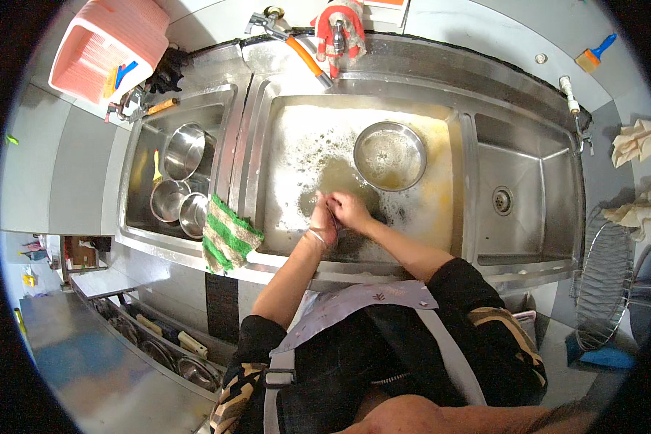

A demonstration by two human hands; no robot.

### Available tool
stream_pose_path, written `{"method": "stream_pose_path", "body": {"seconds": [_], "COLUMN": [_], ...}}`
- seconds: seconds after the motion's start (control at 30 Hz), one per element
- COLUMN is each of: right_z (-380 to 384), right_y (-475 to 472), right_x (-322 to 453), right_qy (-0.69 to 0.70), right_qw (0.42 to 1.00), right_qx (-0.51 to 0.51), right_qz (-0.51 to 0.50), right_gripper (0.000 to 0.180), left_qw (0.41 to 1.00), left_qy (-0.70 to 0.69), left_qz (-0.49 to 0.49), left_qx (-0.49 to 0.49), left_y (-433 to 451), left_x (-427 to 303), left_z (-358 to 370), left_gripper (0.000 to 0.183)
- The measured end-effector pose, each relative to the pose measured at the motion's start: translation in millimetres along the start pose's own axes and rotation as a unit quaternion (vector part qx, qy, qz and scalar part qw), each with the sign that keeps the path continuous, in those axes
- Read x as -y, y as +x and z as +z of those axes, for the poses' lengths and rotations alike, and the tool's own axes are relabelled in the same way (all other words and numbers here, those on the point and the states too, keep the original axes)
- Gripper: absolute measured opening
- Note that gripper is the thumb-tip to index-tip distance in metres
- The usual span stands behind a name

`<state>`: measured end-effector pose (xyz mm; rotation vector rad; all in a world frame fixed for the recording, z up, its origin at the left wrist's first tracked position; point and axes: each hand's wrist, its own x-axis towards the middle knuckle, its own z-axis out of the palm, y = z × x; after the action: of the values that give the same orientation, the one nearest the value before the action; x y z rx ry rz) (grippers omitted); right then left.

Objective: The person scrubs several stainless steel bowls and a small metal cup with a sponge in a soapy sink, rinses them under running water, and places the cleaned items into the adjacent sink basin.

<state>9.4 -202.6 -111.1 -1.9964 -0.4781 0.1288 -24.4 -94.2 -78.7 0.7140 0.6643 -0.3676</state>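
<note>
Both my hands meet over the suds in the middle sink basin. My left hand is upright with a pale band at its wrist. Against its fingers lies my right hand, partly curled. A thin dark edge shows between the palms, but I cannot tell whether anything is held there. Below them the cloudy water hides whatever lies under the surface. Beyond my right hand, a round stainless steel bowl sits in the foamy water, with some liquid inside it.
Several steel pots and a yellow-handled brush occupy the left basin. A green-striped cloth drapes over the divider's front. An orange-sleeved faucet reaches over the back rim; a red-striped cloth hangs beside it. The right basin has a drain.
</note>
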Motion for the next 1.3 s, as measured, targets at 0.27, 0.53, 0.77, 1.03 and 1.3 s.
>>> {"method": "stream_pose_path", "body": {"seconds": [0.27, 0.53, 0.77, 1.03, 1.3], "right_z": [-28, -64, -51, -53, -25], "right_y": [-22, -28, -4, 0, 7], "right_x": [38, 66, 64, 93, -29], "right_qy": [-0.019, -0.141, 0.020, -0.095, 0.109], "right_qw": [0.987, 0.941, 0.989, 0.942, 0.986], "right_qx": [0.004, 0.032, -0.116, -0.037, -0.103], "right_qz": [-0.161, -0.306, -0.090, -0.320, 0.075], "right_gripper": [0.019, 0.023, 0.027, 0.024, 0.023], "left_qw": [1.000, 0.995, 0.990, 0.979, 0.978], "left_qy": [0.009, -0.066, -0.106, -0.149, -0.175], "left_qz": [0.003, 0.041, 0.090, 0.109, 0.081], "left_qx": [0.005, 0.059, 0.031, 0.084, 0.083], "left_y": [12, -17, -28, -27, -40], "left_x": [-7, -15, -17, 6, -19], "left_z": [-26, 9, 9, 7, -7], "left_gripper": [0.044, 0.053, 0.045, 0.045, 0.051]}}
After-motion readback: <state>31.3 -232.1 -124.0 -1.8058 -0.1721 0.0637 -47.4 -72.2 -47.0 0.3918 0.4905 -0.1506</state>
